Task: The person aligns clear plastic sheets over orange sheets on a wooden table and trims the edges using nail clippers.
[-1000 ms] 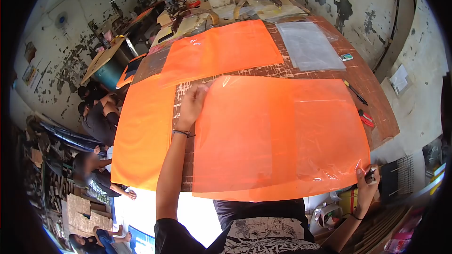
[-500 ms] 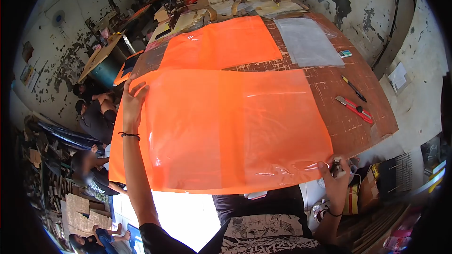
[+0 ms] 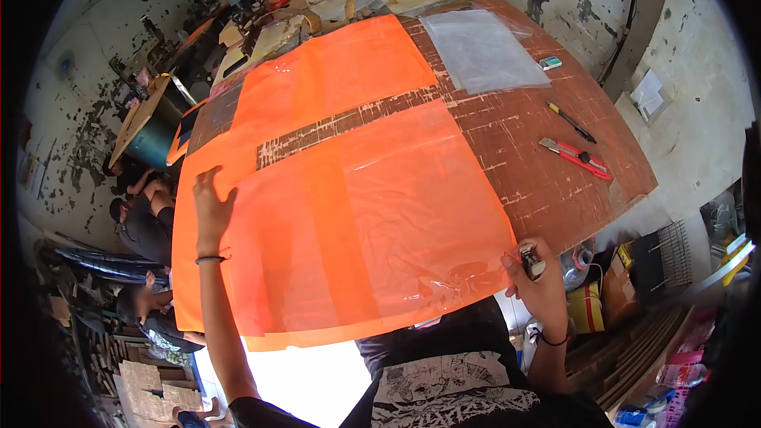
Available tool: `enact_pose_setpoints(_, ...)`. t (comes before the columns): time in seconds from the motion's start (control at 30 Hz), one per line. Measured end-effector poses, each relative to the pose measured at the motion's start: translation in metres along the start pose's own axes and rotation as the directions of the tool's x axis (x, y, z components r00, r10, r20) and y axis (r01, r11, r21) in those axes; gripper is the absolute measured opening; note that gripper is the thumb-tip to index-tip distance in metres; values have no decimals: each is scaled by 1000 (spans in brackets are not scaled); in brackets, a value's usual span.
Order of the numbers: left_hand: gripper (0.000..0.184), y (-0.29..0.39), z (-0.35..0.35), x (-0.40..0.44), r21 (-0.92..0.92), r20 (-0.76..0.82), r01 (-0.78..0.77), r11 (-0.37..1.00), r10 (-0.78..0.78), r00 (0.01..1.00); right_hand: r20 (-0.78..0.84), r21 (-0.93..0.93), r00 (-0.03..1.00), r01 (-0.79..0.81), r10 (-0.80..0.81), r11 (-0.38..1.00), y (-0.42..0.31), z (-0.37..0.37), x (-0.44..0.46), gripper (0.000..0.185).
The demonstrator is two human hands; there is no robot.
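In the head view, a clear plastic sheet (image 3: 412, 214) lies over bright orange sheet material (image 3: 198, 293) at the near side of the table. My left hand (image 3: 212, 206) rests on the orange material by the plastic's left edge, its fingers spread. At the near right corner, my right hand (image 3: 539, 269) is closed around a small dark and cream-coloured object (image 3: 532, 260), its exact kind unclear. The thumb of that hand is close to the sheets' corner; whether it also pinches them I cannot tell.
Farther back lie another orange sheet (image 3: 341, 63) and translucent sheets (image 3: 485, 51). A red utility knife (image 3: 575, 157), a black and yellow pen (image 3: 571, 122) and a small green-white box (image 3: 550, 63) are on the right. Several people sit on the floor at left, one in dark clothing (image 3: 147, 226).
The plastic sheet has turned and shifted, baring a strip of tabletop behind it. My left hand now lies lower on the orange material. The camera view has shifted too.
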State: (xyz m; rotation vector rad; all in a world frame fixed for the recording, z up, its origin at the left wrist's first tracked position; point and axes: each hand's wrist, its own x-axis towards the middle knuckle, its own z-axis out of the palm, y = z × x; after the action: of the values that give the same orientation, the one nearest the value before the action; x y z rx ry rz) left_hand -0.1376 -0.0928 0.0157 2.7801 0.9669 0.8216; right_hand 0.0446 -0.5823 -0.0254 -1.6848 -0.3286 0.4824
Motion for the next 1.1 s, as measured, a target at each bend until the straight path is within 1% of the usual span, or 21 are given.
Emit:
enact_pose_setpoints(0.03,44,29,11,-1,40,-70,-291,956,293,954,-12,-1,1000,-2,2,1000,-1,0,1,22)
enact_pose_setpoints(0.07,41,66,19,-7,-233,131,-199,952,233,964,-23,-3,1000,-5,5,1000,-2,0,1,23)
enact_pose_setpoints(0.1,42,103,32,-11,-300,196,-317,900,383,902,-25,-9,1000,-15,15,1000,-4,0,1,23)
enact_pose_setpoints(0.13,49,136,43,-16,-301,304,-345,889,432,849,-50,-30,999,-23,21,999,-7,1,2,25)
enact_pose_setpoints(0.2,57,182,71,-16,-277,338,-513,812,582,739,-77,-55,997,-27,23,998,-7,0,2,27)
enact_pose_setpoints(0.27,68,212,97,-8,-329,342,-527,783,619,707,-102,-101,994,12,-22,995,-1,-2,3,30)
enact_pose_setpoints(0.3,68,217,105,-4,-330,336,-526,784,618,710,-101,-106,994,16,-27,994,0,-3,3,30)
enact_pose_setpoints(0.37,77,225,119,3,-250,382,-525,813,582,718,-102,-131,995,-15,2,991,2,-7,2,30)
enact_pose_setpoints(0.43,78,223,119,1,-240,376,-513,824,566,734,-112,-105,994,-23,12,994,1,-11,3,28)
enact_pose_setpoints(0.5,79,224,118,-1,-228,387,-507,831,555,736,-83,-57,993,-88,83,994,5,-12,4,26)
enact_pose_setpoints(0.57,81,226,115,-4,-199,411,-457,867,497,764,-79,-39,990,-118,114,992,2,-11,4,25)
enact_pose_setpoints(0.63,81,229,116,-4,-196,411,-451,871,490,769,-60,-110,997,-55,48,992,3,-9,5,25)
enact_pose_setpoints(0.73,81,231,118,-3,-195,408,-454,870,493,769,-58,-152,997,-66,58,986,1,-9,6,24)
enact_pose_setpoints(0.77,81,232,120,-3,-194,402,-459,867,497,769,-65,-151,995,-89,80,984,1,-8,5,24)
enact_pose_setpoints(0.8,81,231,122,-5,-210,422,-458,864,503,755,-68,-112,993,-106,99,988,1,-9,5,24)
enact_pose_setpoints(0.83,82,230,124,-5,-200,406,-464,863,504,763,-73,-73,991,-121,116,990,1,-9,3,24)
enact_pose_setpoints(0.87,83,229,126,-4,-187,381,-472,862,506,773,-76,-100,989,-131,123,986,-3,-10,2,23)
enact_pose_setpoints(0.9,83,228,127,-4,-201,391,-476,856,516,762,-89,-100,986,-148,139,984,-3,-10,1,23)
enact_pose_setpoints(1.0,84,229,126,-4,-176,388,-477,861,506,770,-95,-55,980,-181,175,982,-2,-13,-1,21)
enact_pose_setpoints(1.1,82,230,126,-4,-186,372,-477,859,511,774,-96,-77,983,-162,154,984,3,-17,-3,18)
